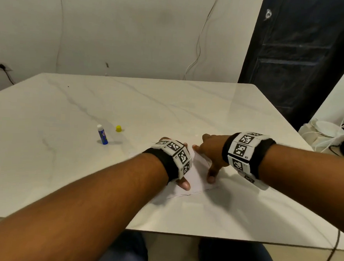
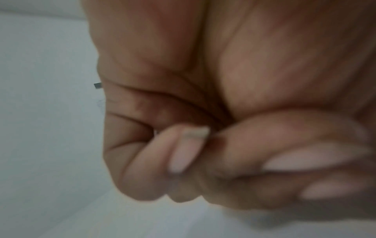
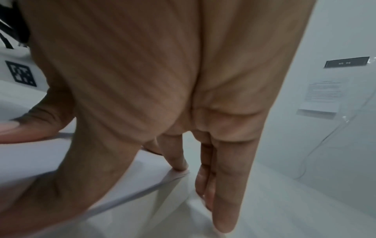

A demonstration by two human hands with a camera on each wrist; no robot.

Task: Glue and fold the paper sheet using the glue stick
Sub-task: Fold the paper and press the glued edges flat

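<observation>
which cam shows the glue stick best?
Head view. The glue stick stands upright and uncapped on the table, its yellow cap apart beside it, left of both hands. Left wrist and right wrist views show only hand, paper and table; the stick is not in them.

Right hand (image 3: 162,80) fingers (image 3: 177,161) straight, fingertip pressing paper sheet (image 3: 40,161) corner onto table (image 3: 284,209).

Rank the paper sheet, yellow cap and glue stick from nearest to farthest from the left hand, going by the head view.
1. paper sheet, under the left hand.
2. yellow cap, off to its left, farther back.
3. glue stick, standing upright, farthest left.
</observation>
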